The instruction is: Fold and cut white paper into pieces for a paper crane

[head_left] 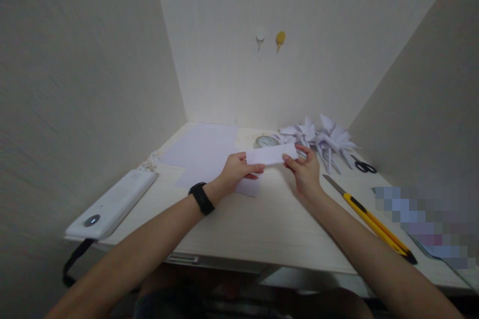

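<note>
Pale wood-grain surface [269, 224] boxed in by three plain cream walls, a niche open only toward the viewer. Two small hooks, one white [260, 38], one yellow [280, 38], on the back wall.

Left hand [235, 172], black wristband [201, 198] on the wrist, pinches the left end of a folded white paper strip [271, 154]; thumb on the near face, fingers behind, grip narrow and closed on the paper. Right hand [305, 172] holds the strip's right end, fingertips on its edge, grip also closed on it. Strip is held level, raised just above the surface, about centre.

No containers in view; everything lies loose. Flat white paper sheets [204, 152] spread under and behind the left hand, reaching toward the back wall. Round silver dial-faced object [266, 141] just behind the strip. Pile of folded white paper spiky shapes [322, 140] at back right, near the right hand. Black-handled scissors [363, 165] beside the pile, close to the right wall. Yellow-and-black utility knife [374, 224], blade out, lies diagonally right of the right forearm, running toward the front edge. White rectangular device [112, 204] with a black strap sits at the front-left corner, overhanging the left edge.

Open room: bare surface in front of the hands to the near edge, between the two forearms. Right front corner is blurred out, cannot tell what's there.
</note>
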The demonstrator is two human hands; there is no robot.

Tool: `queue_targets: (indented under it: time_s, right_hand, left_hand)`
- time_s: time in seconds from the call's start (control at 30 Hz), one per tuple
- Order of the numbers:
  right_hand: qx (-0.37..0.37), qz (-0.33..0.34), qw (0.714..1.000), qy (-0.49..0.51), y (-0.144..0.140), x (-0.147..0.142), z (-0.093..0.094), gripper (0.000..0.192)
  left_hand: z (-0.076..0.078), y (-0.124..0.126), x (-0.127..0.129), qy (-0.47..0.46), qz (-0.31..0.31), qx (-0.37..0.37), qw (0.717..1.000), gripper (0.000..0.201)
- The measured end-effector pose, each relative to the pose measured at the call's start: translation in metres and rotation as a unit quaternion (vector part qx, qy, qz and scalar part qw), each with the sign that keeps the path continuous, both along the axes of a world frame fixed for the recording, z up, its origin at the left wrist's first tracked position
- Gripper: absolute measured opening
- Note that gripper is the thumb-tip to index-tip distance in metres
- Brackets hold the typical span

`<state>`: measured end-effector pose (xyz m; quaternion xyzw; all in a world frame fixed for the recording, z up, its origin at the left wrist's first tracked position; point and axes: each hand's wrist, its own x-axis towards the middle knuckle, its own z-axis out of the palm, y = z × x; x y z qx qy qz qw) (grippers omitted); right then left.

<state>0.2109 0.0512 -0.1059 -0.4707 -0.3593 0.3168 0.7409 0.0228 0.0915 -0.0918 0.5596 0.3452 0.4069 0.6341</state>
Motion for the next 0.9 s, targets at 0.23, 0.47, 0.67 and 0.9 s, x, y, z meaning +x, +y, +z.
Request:
queue_targets:
  time_s: [0.23, 0.47, 0.67, 0.9]
  right_hand:
    - [-0.025, 0.11, 0.992, 0.05, -0.007, -0.016, 0.0, 0.067]
    - [-0.017, 0.124, 0.991, 0.051, -0.009, -0.028, 0.0, 0.048]
    - [-0.04, 0.079, 0.99, 0.109, -0.002, -0.007, 0.003, 0.041]
    - [-0.058, 0.046, 0.99, 0.117, 0.004, 0.013, 0.004, 0.038]
  left_hand:
    - [-0.002, -0.002, 0.004, 0.002, 0.025, 0.001, 1.0, 0.027]
    - [-0.001, -0.007, 0.008, 0.006, 0.005, -0.019, 1.0, 0.026]
    - [-0.001, -0.005, 0.007, 0.008, 0.022, -0.023, 0.999, 0.026]
    - [-0.005, 0.001, 0.002, 0.009, 0.033, -0.019, 0.999, 0.027]
